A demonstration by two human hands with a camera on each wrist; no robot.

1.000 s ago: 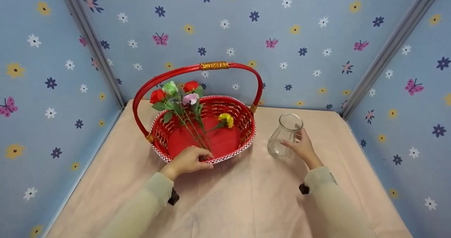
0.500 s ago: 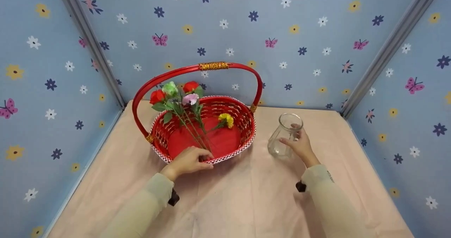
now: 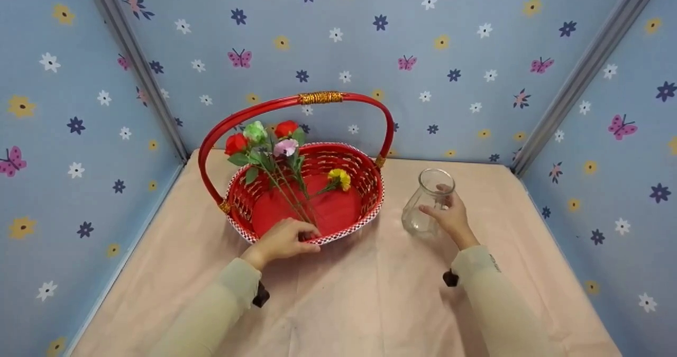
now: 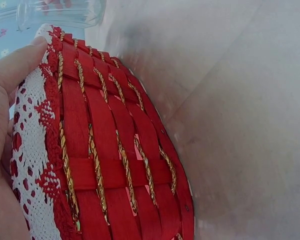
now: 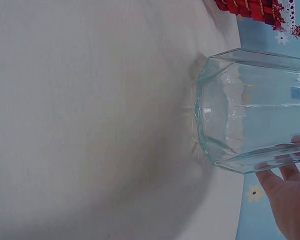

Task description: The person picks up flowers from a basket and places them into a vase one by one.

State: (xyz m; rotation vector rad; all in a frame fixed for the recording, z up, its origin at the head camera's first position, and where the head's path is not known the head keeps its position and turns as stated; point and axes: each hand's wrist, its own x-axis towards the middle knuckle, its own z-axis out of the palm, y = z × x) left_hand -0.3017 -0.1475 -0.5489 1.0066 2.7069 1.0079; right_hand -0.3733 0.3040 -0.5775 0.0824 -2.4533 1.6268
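A red woven basket with a tall arched handle stands on the table. My left hand grips its near rim, with the thumb outside and the fingers inside; the left wrist view shows the thumb on the lace edging. Artificial flowers lie in the basket: red roses, a green rose, a lilac flower and a short yellow one. To the right, an upright clear glass vase stands on the cloth. My right hand holds its right side, thumb in front, other fingers behind the glass.
A pale pink cloth covers the table. Blue panels with a flower and butterfly print close off the back and both sides, joined by grey corner posts. The basket's handle arches high above the flowers.
My right wrist and sleeve have shifted slightly left, and the thumb has moved a little across the vase. The basket, the flowers and my left hand stay in place.
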